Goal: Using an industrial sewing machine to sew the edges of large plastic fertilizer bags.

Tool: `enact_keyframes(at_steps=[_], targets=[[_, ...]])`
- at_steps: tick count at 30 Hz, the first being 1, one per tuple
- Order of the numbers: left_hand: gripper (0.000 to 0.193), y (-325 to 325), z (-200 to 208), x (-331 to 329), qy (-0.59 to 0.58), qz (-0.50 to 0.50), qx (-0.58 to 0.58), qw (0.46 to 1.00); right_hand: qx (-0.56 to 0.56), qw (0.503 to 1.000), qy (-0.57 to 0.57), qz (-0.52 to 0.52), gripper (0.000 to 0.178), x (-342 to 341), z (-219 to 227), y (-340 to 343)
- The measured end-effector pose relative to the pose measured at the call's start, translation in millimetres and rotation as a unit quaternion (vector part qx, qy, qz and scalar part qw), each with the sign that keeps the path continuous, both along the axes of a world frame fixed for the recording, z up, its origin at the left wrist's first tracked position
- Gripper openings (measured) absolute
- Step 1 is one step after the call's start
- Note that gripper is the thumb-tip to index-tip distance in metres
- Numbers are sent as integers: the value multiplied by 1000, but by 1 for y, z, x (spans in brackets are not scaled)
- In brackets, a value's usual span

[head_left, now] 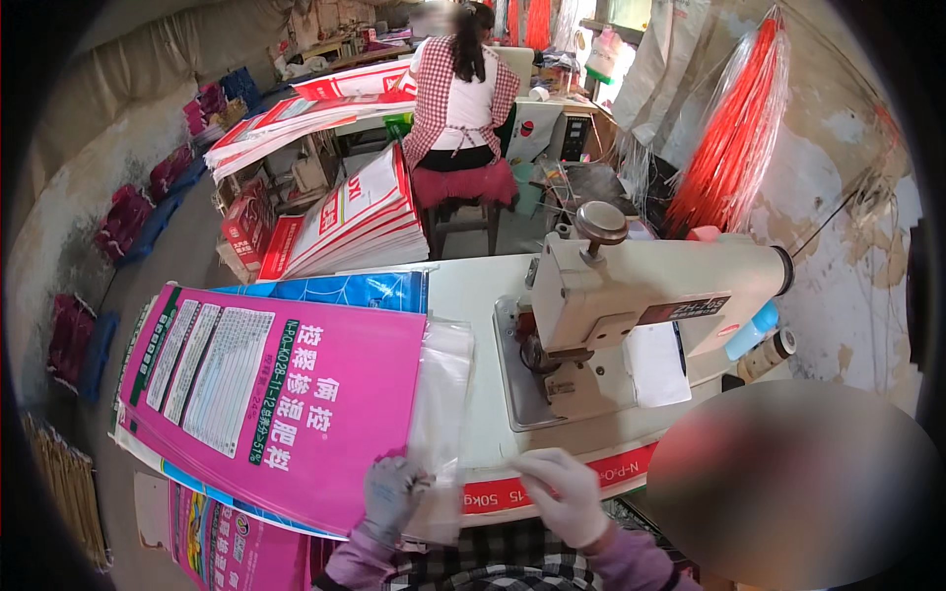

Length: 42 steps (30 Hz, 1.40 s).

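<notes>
My left hand [394, 495], in a grey glove, has its fingers curled at the near right corner of a large pink printed bag [374, 369]. That bag lies flat on top of a stack. A clear plastic liner [440, 394] sticks out from its right side, passing beside the left hand's fingers; what they grip is hidden. My right hand [569, 500], white-gloved, hovers over the table's front edge with fingers stretched leftward and the thumb apart, nothing visible in it. Beyond it stands a cream sewing machine [631, 291], its needle area apart from the bag.
A red printed strip [552, 483] runs along the table edge. Blue bags [355, 289] lie under the pink one. Ahead, a person [461, 94] sits facing away beside stacked white-and-red bags [355, 212]. Red strands [729, 128] hang at right. A blurred patch covers the lower right.
</notes>
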<state>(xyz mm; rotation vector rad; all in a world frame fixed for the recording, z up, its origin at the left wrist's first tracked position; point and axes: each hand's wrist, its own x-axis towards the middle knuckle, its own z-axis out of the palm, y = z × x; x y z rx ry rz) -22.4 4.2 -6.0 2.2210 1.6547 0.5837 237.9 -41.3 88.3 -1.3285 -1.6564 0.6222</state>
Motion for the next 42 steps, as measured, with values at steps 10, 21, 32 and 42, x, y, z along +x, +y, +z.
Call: enact_keyframes(at_steps=[10,21,32,42], targets=[[16,16,20,1,-209,-12,33,977,-397,877,229,142,48,-82,-83,56],[17,0,15,-17,-402,-54,-324,854,-340,910,237,0,27,-118,-103,40],[6,4,28,-52,-688,38,-140,711,-266,873,405,43,25,-80,-138,32],[9,15,19,-38,-597,-75,-275,750,-230,936,264,-23,29,-98,-120,47]])
